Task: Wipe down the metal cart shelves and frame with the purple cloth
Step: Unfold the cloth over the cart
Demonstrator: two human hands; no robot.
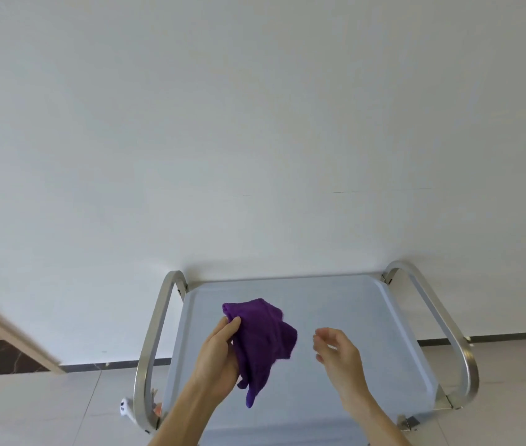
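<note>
Two hands work above the top shelf (351, 317) of the metal cart. The left hand (219, 358) grips the purple cloth (264, 336), thumb and fingers pinched on its upper left edge. The cloth hangs bunched in the air over the middle of the shelf; whether its lowest tail touches the metal cannot be determined from this view. Its long axis runs from the upper left, at the pinch, down toward the near edge of the shelf.

The right hand (335, 349) holds nothing. Its fingers are loosely curled and face the cloth, with a clear gap between them and its right-hand fold. The cloth therefore lies directly to the left of the right hand, at roughly the same height. The left hand is the nearer one, being already in contact.

Judgement: wiping has not begun; the cloth probably needs spreading or folding first, which calls for the right hand to close the gap.

The shelf is a flat, pale grey tray with a raised rim. Tubular frame handles flank it at left (155, 333) and right (442, 323). Behind stands a plain white wall (255, 123); below, a light tiled floor (45, 410) with a dark skirting strip.
</note>
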